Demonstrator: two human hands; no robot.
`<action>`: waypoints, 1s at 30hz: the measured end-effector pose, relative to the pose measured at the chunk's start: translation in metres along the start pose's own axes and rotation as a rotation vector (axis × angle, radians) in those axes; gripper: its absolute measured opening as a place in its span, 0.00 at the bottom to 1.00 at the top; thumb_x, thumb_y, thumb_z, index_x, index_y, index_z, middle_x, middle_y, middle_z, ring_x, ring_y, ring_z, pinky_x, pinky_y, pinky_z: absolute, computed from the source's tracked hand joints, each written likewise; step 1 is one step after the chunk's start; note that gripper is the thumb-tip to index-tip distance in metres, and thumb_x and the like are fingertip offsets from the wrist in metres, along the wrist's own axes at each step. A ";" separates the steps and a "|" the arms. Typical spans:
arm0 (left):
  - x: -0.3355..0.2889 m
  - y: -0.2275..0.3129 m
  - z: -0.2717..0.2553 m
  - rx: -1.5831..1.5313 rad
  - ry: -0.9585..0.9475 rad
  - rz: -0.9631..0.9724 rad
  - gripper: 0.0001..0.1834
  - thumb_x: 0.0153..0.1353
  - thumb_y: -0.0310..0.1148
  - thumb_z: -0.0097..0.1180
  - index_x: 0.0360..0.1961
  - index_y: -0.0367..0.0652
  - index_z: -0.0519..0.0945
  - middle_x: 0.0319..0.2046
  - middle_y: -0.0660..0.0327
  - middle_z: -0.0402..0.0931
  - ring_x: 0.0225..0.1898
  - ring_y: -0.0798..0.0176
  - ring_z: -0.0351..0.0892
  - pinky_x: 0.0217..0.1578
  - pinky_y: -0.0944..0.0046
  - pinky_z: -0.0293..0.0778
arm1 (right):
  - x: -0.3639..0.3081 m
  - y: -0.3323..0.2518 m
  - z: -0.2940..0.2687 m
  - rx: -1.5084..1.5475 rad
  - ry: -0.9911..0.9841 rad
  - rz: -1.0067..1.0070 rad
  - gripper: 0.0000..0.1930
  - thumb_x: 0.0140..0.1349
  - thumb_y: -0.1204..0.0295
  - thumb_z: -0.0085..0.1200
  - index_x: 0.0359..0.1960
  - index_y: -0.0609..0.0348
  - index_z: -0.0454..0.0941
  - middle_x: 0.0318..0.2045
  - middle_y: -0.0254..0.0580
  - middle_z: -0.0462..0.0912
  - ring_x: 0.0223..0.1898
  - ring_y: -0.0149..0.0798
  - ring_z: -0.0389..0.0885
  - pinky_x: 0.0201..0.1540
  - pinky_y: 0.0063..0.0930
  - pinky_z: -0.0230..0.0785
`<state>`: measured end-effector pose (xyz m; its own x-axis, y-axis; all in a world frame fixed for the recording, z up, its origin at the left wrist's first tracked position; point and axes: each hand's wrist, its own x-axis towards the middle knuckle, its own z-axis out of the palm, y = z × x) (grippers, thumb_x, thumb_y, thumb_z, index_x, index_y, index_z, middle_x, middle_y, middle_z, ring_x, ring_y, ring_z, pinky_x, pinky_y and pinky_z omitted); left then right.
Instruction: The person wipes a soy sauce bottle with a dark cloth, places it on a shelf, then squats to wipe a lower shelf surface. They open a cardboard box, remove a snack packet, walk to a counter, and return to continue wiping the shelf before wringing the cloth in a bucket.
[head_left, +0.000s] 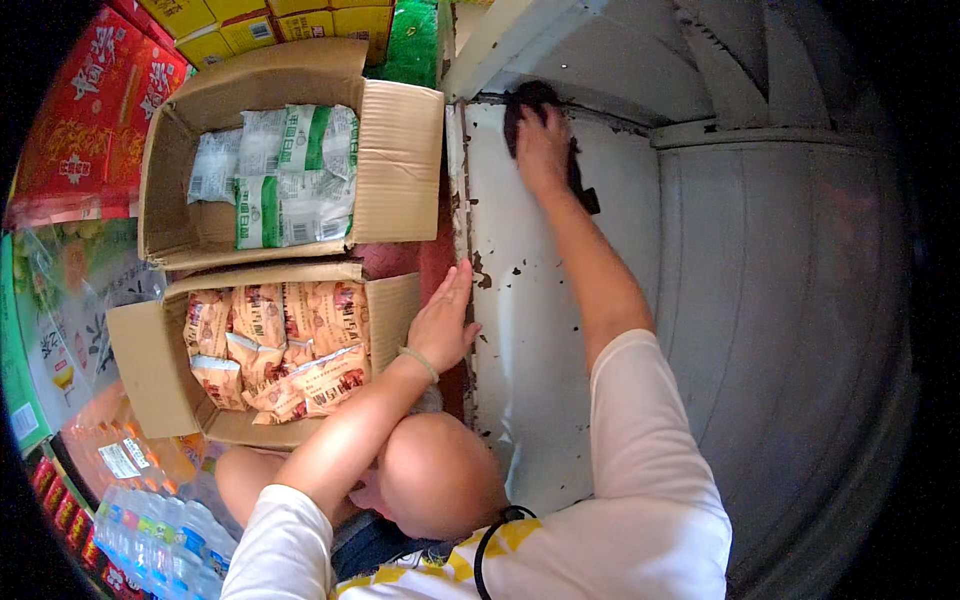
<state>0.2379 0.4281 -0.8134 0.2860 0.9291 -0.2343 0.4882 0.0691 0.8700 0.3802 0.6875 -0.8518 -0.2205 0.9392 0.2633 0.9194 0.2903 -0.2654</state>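
Observation:
With my right arm stretched forward, my right hand (pixel 543 150) presses a dark cloth (pixel 530 94) onto a white shelf board (pixel 535 300) near its far end. The fingers are bent over the cloth, and a loose end of it trails beside the wrist. Chipped paint and dark specks mark the board. My left hand (pixel 443 322) lies flat with its fingers stretched out along the board's left edge, holding nothing. Beside that hand stands an open cardboard box (pixel 395 310) of orange-brown packets (pixel 262 330).
Another open carton (pixel 400 160) holds green-and-white packets (pixel 300 165). Red boxes (pixel 85 120) and yellow boxes (pixel 280 25) stand behind. Wrapped water bottles (pixel 165 540) and orange drink bottles (pixel 130 450) sit lower left. Grey panels (pixel 780 300) close in the board's right side.

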 end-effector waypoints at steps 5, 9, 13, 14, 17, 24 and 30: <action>0.001 0.000 -0.003 0.051 0.001 -0.069 0.49 0.49 0.28 0.58 0.65 0.35 0.38 0.63 0.43 0.49 0.66 0.49 0.47 0.62 0.60 0.52 | -0.020 -0.034 0.001 0.051 -0.108 -0.380 0.19 0.58 0.68 0.48 0.52 0.58 0.70 0.54 0.53 0.66 0.57 0.55 0.61 0.59 0.44 0.54; -0.001 -0.005 -0.003 0.036 0.024 -0.061 0.49 0.50 0.29 0.58 0.65 0.34 0.38 0.62 0.39 0.49 0.65 0.46 0.47 0.62 0.59 0.51 | -0.005 0.062 -0.027 0.175 -0.091 0.189 0.16 0.59 0.70 0.41 0.47 0.61 0.71 0.49 0.57 0.69 0.48 0.56 0.70 0.51 0.46 0.63; 0.003 -0.001 -0.001 0.029 -0.002 0.021 0.49 0.50 0.28 0.58 0.65 0.33 0.38 0.63 0.41 0.48 0.66 0.46 0.46 0.63 0.59 0.50 | -0.029 0.224 -0.046 -0.818 -0.245 -0.002 0.20 0.59 0.69 0.41 0.53 0.61 0.67 0.54 0.56 0.66 0.55 0.54 0.64 0.58 0.49 0.54; 0.003 -0.001 0.001 0.019 -0.003 0.009 0.49 0.50 0.28 0.58 0.65 0.33 0.38 0.63 0.41 0.47 0.66 0.46 0.46 0.63 0.59 0.50 | -0.023 0.210 -0.038 -0.794 -0.280 -0.009 0.21 0.59 0.68 0.41 0.55 0.60 0.65 0.54 0.58 0.65 0.55 0.57 0.62 0.58 0.51 0.53; -0.001 -0.011 0.000 0.016 0.030 -0.048 0.50 0.49 0.28 0.59 0.65 0.34 0.37 0.64 0.42 0.46 0.66 0.46 0.46 0.63 0.59 0.50 | -0.007 0.088 -0.010 -0.034 -0.204 0.000 0.19 0.63 0.66 0.39 0.54 0.60 0.66 0.56 0.57 0.64 0.58 0.56 0.61 0.60 0.43 0.53; 0.001 -0.007 0.003 0.009 0.027 0.039 0.51 0.48 0.28 0.60 0.65 0.35 0.38 0.65 0.44 0.43 0.66 0.48 0.46 0.64 0.60 0.49 | 0.003 0.184 -0.043 -0.253 -0.035 0.110 0.24 0.65 0.61 0.35 0.58 0.65 0.62 0.59 0.58 0.61 0.60 0.58 0.58 0.62 0.43 0.49; 0.000 -0.006 -0.002 0.059 0.036 -0.051 0.51 0.47 0.27 0.60 0.65 0.37 0.39 0.65 0.45 0.43 0.66 0.50 0.46 0.63 0.61 0.52 | 0.011 0.125 0.003 -0.136 -0.027 -0.259 0.21 0.61 0.67 0.41 0.55 0.60 0.65 0.56 0.61 0.63 0.56 0.62 0.60 0.60 0.53 0.49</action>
<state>0.2328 0.4286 -0.8180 0.2304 0.9375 -0.2609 0.5492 0.0961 0.8301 0.4919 0.7351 -0.8852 -0.4603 0.8423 0.2803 0.8664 0.4951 -0.0651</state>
